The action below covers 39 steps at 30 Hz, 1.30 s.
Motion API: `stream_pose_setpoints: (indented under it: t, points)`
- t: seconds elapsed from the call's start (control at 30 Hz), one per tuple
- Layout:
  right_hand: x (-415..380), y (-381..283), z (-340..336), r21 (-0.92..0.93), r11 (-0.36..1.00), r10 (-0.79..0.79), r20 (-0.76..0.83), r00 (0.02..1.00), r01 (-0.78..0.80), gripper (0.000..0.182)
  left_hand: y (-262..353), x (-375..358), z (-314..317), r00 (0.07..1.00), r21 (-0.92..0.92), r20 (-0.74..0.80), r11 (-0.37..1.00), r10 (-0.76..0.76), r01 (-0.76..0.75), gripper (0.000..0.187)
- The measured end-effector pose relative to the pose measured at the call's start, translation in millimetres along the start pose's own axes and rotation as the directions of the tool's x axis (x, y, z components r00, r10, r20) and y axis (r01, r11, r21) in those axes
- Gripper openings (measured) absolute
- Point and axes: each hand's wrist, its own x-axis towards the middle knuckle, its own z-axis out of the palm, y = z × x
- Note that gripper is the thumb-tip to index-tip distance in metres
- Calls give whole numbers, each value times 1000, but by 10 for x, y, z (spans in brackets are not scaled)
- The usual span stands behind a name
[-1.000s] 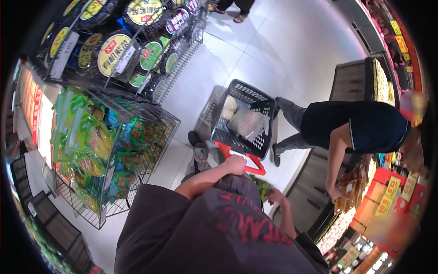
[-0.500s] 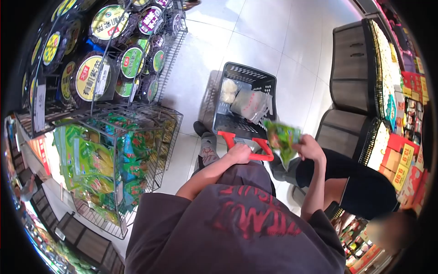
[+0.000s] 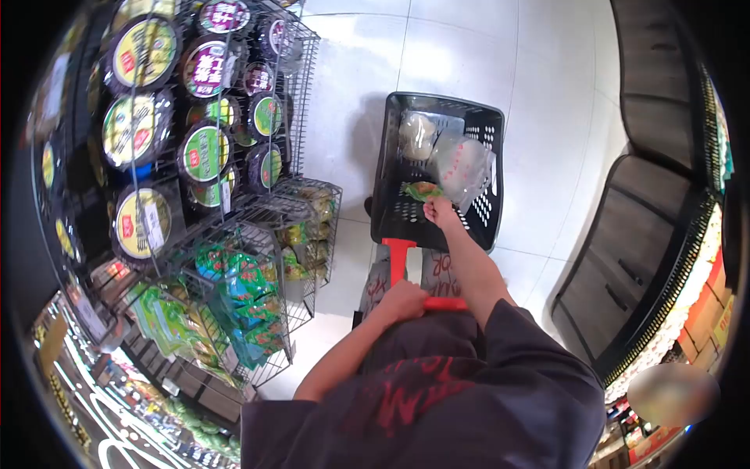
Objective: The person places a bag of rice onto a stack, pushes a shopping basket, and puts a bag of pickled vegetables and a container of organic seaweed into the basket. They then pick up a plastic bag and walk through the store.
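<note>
My left hand (image 3: 405, 301) is closed around the red handle (image 3: 399, 262) of a black shopping basket (image 3: 380, 207). My right hand (image 3: 439, 211) reaches down into the basket, its fingers closed on a green snack-like packet (image 3: 423, 191) near the basket floor. Just beyond the packet lies a clear plastic bag (image 3: 462, 166) with red print. A pale, round item in clear wrap (image 3: 416, 136) sits in the far left corner of the basket.
On my left stands a wire rack (image 3: 306, 102) stacked with round packs (image 3: 205, 152). Lower wire baskets hold green bags (image 3: 242, 313). Dark wood-look display bins (image 3: 617, 242) line the right. A person (image 3: 673, 395) shows at the lower right edge.
My right hand has carried the green packet from beside the basket handle forward and down into the basket. My left hand stays on the handle. The view has shifted.
</note>
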Motion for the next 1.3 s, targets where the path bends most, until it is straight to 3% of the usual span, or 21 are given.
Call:
stream_pose_setpoints:
  t: [0.23,0.3,0.4,0.63,0.7,0.8,0.83,0.87,0.93,0.97,1.0,1.03,1.1,1.13,1.2,1.23,1.3]
  points:
    - [1026,368,-23,276,958,82,6,997,-81,6,-87,79,57,988,-59,156,998,8,1,21]
    - [1387,399,0,244,962,121,5,993,-119,11,-116,119,39,987,-82,161,997,8,6,22]
    - [1705,392,79,346,930,115,33,993,-119,19,-98,127,25,973,-111,231,994,17,9,24]
    - [2287,557,240,287,946,117,124,985,-149,19,-111,165,110,985,-173,167,985,36,-7,25]
    - [2144,628,224,245,924,219,290,932,-294,18,-46,149,33,990,-177,139,984,37,-12,25]
    - [1386,425,196,74,947,279,302,912,-314,16,48,179,-130,990,-182,140,983,6,19,24]
    - [1194,399,165,-172,978,162,274,948,-117,15,55,169,-92,993,-143,115,989,-5,22,23]
    - [1028,353,150,-408,908,31,287,957,93,16,44,158,-62,996,-99,81,995,-27,35,22]
    - [1016,372,-88,-556,736,-180,388,904,386,14,23,155,-37,1000,-66,14,997,-27,28,21]
    - [1134,386,-262,-615,654,-192,428,883,440,13,16,147,-49,1000,-52,-10,999,-4,4,21]
    - [524,42,-293,-516,750,-124,505,854,414,16,18,139,-82,997,-27,-61,999,-40,39,21]
    - [248,-128,-380,-596,661,-136,502,854,456,18,40,137,-119,997,9,-74,1000,-24,25,20]
    - [-233,-402,-498,-770,492,2,467,884,406,16,73,105,-215,990,61,-138,997,-30,39,19]
    - [-507,-466,-641,-645,386,-8,712,702,659,19,95,94,-263,988,73,-156,997,-7,19,18]
    - [-1257,-742,-665,-538,419,102,828,551,731,22,111,116,-338,976,98,-218,995,19,3,17]
    - [-1872,-790,-584,-616,539,191,753,629,574,21,129,147,-328,974,85,-225,996,-15,35,18]
    - [-2570,-811,-530,-561,449,308,828,469,696,33,114,217,-432,962,87,-268,994,-40,65,19]
